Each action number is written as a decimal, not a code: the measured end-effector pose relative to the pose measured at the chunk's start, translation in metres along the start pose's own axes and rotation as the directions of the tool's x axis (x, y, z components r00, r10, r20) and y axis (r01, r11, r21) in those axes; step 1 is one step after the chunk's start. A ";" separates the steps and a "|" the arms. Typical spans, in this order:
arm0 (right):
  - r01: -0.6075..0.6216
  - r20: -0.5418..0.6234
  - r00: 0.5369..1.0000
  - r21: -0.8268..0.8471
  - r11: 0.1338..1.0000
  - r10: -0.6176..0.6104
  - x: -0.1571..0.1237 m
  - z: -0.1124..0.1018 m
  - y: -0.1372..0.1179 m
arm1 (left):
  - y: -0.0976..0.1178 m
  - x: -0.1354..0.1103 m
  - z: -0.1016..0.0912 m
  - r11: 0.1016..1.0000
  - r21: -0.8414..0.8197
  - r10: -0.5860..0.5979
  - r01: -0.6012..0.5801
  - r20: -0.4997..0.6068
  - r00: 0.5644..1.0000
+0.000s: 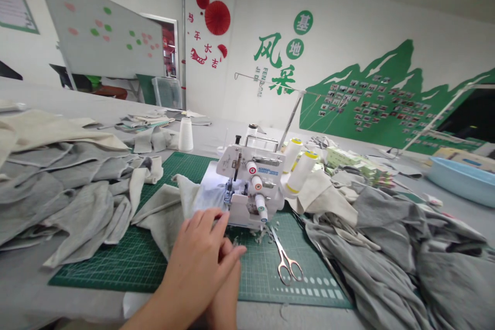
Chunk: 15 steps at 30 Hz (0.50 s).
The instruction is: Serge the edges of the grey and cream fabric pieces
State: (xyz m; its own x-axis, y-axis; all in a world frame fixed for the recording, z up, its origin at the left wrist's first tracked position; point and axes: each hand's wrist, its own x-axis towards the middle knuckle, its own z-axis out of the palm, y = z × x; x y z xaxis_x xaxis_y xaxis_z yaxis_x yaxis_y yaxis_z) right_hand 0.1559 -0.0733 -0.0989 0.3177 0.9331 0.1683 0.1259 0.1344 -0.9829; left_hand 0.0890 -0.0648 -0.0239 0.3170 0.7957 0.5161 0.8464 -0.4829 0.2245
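My left hand (203, 247) reaches in front of the white overlock sewing machine (247, 180), its fingers extended side by side and its thumb held apart. Its fingertips are at the near edge of a piece of grey fabric (170, 209) that runs up to the presser foot area. Below and partly behind it is my right hand (228, 273); the left hand covers most of its fingers, so what they hold is hidden. To the right of the hands, a pair of scissors (285, 260) lies on the green cutting mat (255, 278), near scattered fabric scraps (263, 234).
Grey fabric pieces (85, 191) are heaped at the left, and more grey fabric (379, 247) is piled at the right. A white thread cone (186, 135) stands behind the mat. Yellow-rimmed thread cones (303, 172) are beside the machine. A blue basin (464, 178) sits far right.
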 end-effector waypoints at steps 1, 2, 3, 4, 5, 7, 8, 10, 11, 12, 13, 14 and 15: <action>-0.007 0.017 1.000 -0.008 1.000 0.007 0.000 0.001 0.000 | -0.003 -0.002 -0.001 1.000 -0.008 0.011 -0.011 -0.004 1.000; -0.012 0.031 0.999 -0.002 1.000 0.012 0.000 0.002 -0.001 | -0.005 -0.003 -0.002 1.000 -0.017 0.023 -0.023 -0.008 1.000; -0.013 0.038 0.999 0.014 1.000 0.012 -0.001 0.003 -0.002 | -0.008 -0.005 -0.003 0.999 -0.025 0.036 -0.036 -0.015 0.999; -0.009 0.039 0.999 0.032 0.999 0.008 -0.001 0.003 -0.004 | -0.010 -0.007 -0.004 0.998 -0.032 0.051 -0.052 -0.024 0.998; -0.005 0.029 1.000 0.052 0.999 0.003 -0.002 0.004 -0.006 | -0.012 -0.009 -0.005 0.997 -0.037 0.068 -0.069 -0.034 0.997; -0.017 0.021 1.000 0.107 0.994 0.015 -0.004 0.004 -0.009 | -0.015 -0.013 -0.005 0.995 -0.040 0.090 -0.092 -0.058 0.994; -0.037 0.033 0.999 0.147 0.988 0.033 -0.006 0.003 -0.010 | -0.016 -0.015 -0.005 0.994 -0.039 0.095 -0.098 -0.070 0.993; -0.107 0.097 0.992 0.254 0.961 0.085 -0.009 0.003 -0.009 | -0.017 -0.018 -0.005 0.994 -0.039 0.100 -0.104 -0.093 0.991; -0.149 0.134 0.985 0.317 0.937 0.111 -0.011 0.003 -0.007 | -0.018 -0.019 -0.004 0.994 -0.038 0.101 -0.105 -0.102 0.990; -0.189 0.165 0.977 0.383 0.904 0.134 -0.012 0.004 -0.003 | -0.018 -0.020 -0.004 0.994 -0.038 0.100 -0.105 -0.107 0.989; -0.223 0.186 0.971 0.448 0.866 0.153 -0.014 0.004 0.001 | -0.018 -0.020 -0.003 0.994 -0.038 0.100 -0.105 -0.108 0.989; -0.249 0.202 0.965 0.505 0.827 0.167 -0.015 0.005 0.005 | -0.018 -0.020 -0.002 0.994 -0.037 0.097 -0.102 -0.106 0.990; -0.261 0.209 0.963 0.546 0.796 0.173 -0.016 0.006 0.010 | -0.018 -0.020 -0.002 0.995 -0.036 0.093 -0.097 -0.100 0.991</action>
State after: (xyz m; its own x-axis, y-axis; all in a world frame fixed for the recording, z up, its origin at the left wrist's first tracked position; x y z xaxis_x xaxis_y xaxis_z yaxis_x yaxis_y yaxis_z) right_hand 0.1462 -0.0846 -0.1114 0.1316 0.9910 -0.0233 -0.4955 0.0454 -0.8674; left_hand 0.0665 -0.0721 -0.0370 0.3504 0.7066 0.6148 0.7958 -0.5707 0.2024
